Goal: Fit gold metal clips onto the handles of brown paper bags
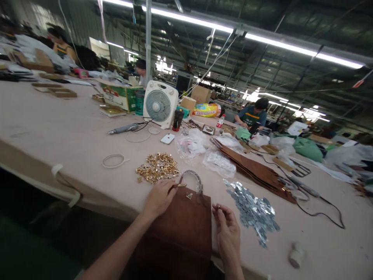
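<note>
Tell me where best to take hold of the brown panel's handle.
Probably at the crown of the handle, coming from the far side: its loop arches out beyond the brown panel's top edge, while the left hand sits close to its left end.

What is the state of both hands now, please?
Left hand: at the top edge of the brown panel; grip cannot be told.
Right hand: closed, pinching a small piece.

Plain brown bag (pixel 186 225), gold fittings (pixel 159 167), silvery-grey metal pieces (pixel 253 210), pinkish-beige tabletop (pixel 72 132).
</note>
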A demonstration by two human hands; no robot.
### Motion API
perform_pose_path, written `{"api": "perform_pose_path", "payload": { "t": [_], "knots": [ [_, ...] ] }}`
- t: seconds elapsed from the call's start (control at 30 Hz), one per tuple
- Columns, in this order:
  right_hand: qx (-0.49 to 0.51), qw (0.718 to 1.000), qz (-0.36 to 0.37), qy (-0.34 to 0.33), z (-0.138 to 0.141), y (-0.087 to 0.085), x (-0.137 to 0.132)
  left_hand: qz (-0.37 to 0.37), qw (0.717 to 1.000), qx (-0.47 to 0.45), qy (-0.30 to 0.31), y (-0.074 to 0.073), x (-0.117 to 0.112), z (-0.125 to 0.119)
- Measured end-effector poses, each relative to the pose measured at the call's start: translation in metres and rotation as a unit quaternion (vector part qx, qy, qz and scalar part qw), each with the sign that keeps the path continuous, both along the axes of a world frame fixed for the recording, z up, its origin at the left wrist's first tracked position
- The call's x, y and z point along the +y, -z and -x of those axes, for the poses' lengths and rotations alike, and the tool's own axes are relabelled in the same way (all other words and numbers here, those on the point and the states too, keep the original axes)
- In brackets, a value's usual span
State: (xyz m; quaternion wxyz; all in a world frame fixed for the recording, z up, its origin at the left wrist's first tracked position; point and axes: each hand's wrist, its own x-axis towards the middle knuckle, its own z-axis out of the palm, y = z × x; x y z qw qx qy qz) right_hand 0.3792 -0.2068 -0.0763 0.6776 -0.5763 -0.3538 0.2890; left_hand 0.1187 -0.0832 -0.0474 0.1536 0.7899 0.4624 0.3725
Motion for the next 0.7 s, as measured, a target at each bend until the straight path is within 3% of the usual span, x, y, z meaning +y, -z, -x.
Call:
{"api": "perform_pose_path", "payload": {
  "t": [0.17, 0.27, 0.4, 0.6, 0.7],
  "knots": [
    [-0.146, 0.989, 0.007, -0.011, 0.008, -0.010, -0.003, -0.084, 0.996, -0.026, 0.018, -0.014, -0.013, -0.006],
    [-0.197, 0.980, -0.020, 0.011, 0.014, -0.012, -0.004, -0.112, 0.989, -0.005, 0.100, -0.025, -0.015, -0.023],
    [-0.227, 0.972, -0.015, 0.054, 0.019, -0.011, -0.004, -0.109, 0.965, 0.064, 0.231, -0.034, -0.005, -0.063],
    [-0.286, 0.955, -0.004, -0.081, 0.026, -0.018, -0.010, -0.089, 0.902, 0.217, 0.363, -0.040, 0.027, -0.106],
    [-0.326, 0.941, 0.005, -0.087, 0.031, -0.021, -0.012, -0.085, 0.886, 0.240, 0.388, -0.045, 0.043, -0.111]
  ]
}}
